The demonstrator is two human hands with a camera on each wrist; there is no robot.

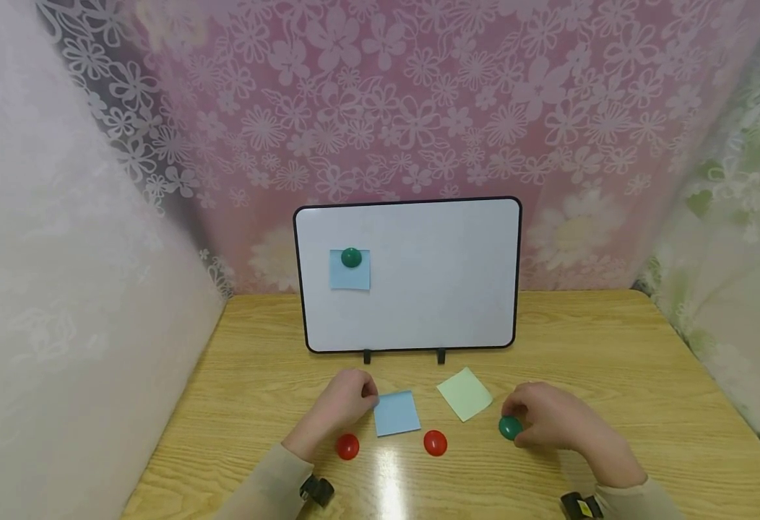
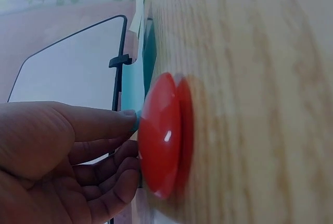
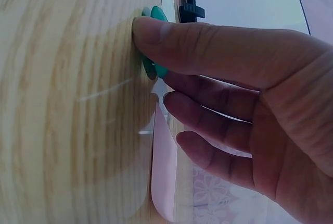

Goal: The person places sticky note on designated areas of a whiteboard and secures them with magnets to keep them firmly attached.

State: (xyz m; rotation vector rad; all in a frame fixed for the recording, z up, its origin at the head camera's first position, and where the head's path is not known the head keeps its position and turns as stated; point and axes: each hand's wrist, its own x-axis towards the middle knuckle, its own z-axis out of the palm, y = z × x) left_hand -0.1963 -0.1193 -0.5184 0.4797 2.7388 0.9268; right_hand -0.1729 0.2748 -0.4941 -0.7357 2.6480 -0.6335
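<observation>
My left hand (image 1: 344, 399) pinches the left edge of a blue sticky note (image 1: 396, 414) between thumb and forefinger, low over the wooden table. In the left wrist view the note (image 2: 134, 86) stands slightly off the tabletop, and a round red magnet (image 2: 162, 138) is close to the fingers. Over on the right, my right hand (image 1: 551, 419) grips a round green magnet (image 1: 510, 427) by its sides, thumb and forefinger around it. That magnet (image 3: 159, 14) is partly covered by the thumb in the right wrist view, while the other fingers curl loosely.
Behind the hands stands a whiteboard (image 1: 432, 282) on black feet, with a blue note (image 1: 350, 280) held by a green magnet (image 1: 351, 257). A pale green note (image 1: 464, 394) and two red magnets (image 1: 435, 443) lie between the hands. A pink sheet (image 3: 164, 172) shows beside my right fingers.
</observation>
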